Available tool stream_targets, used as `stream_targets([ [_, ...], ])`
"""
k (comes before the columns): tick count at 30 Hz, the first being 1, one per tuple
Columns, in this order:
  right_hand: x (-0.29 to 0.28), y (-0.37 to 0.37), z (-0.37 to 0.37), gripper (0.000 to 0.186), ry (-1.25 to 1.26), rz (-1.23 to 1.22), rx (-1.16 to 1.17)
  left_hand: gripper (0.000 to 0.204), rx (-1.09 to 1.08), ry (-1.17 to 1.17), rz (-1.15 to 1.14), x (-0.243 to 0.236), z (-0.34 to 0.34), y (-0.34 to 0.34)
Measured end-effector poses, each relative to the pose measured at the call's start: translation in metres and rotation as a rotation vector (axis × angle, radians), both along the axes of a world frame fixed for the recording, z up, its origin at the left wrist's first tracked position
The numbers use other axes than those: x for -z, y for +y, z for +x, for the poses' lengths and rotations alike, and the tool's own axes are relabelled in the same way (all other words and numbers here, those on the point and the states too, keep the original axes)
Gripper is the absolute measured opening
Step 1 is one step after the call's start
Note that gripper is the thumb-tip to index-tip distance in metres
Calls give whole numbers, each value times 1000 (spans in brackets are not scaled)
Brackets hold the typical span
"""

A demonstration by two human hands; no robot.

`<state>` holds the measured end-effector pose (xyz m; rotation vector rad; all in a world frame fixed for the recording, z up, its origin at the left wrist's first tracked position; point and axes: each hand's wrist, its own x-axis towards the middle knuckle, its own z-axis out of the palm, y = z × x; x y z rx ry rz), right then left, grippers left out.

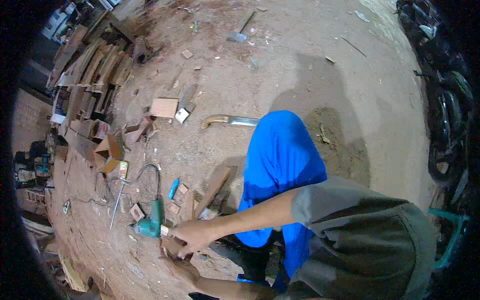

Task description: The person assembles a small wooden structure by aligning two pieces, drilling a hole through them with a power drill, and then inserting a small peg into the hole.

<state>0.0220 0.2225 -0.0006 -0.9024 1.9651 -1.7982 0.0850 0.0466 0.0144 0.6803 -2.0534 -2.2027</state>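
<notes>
My right hand reaches across from the grey sleeve, its fingers closed on a small brown wooden block. Below it, my left hand cups the same block from the near side; part of the block is hidden by the fingers. Just past the hands, a green power drill lies on the ground with its black cord trailing away. A pale little wood piece sits between the drill and my right hand. Longer wooden strips lie beside my right wrist, close to my blue-clad knee.
A blue pen-shaped tool, wood offcuts and a thin metal rod lie about. Beyond my knee is a wooden-handled blade tool. An open cardboard box and stacked planks stand left; dark clutter lines the right.
</notes>
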Motion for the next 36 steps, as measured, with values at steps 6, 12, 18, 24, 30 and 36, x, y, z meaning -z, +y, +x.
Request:
stream_targets([
  [6,-9,12,-3,53,-114,136,283,64,177,112,-20,-3,4,15],
  [12,-7,16,1,55,-147,59,200,62,194,162,-110,-18,11,31],
  [18,-2,25,-2,58,-157,-7,186,70,330,190,-286,-16,4,27],
  [24,-8,20,-14,60,-154,106,268,75,180,276,-555,-2,-1,22],
  [30,-18,54,-46,53,-632,-356,266,71,299,330,-679,-2,-12,25],
  [36,-8,61,-57,44,-822,-563,264,35,84,324,-486,11,-19,43],
])
